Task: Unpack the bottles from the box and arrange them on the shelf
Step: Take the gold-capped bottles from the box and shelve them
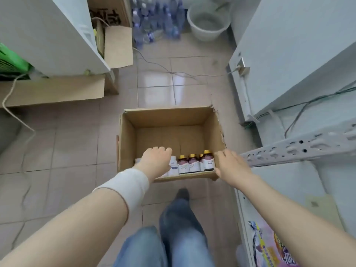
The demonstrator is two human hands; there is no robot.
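An open cardboard box [169,118] stands on the tiled floor in front of me. Along its near wall stands a row of brown bottles with gold caps [192,162] and white-labelled bottles [173,166]. My left hand [154,160] reaches down into the box over the white bottles at the left end of the row; its fingers curl downward and what they hold is hidden. My right hand [231,166] is at the box's near right corner, beside the rightmost brown bottle [208,160], fingers bent toward it. A perforated metal shelf rail [298,149] juts in from the right.
White cabinets [289,54] flank the aisle on both sides. Flattened cardboard [57,89] lies at the left, with water bottles [156,22] and a white bucket [208,22] at the far end. A cable [173,72] runs across the floor. My legs [173,228] are below the box.
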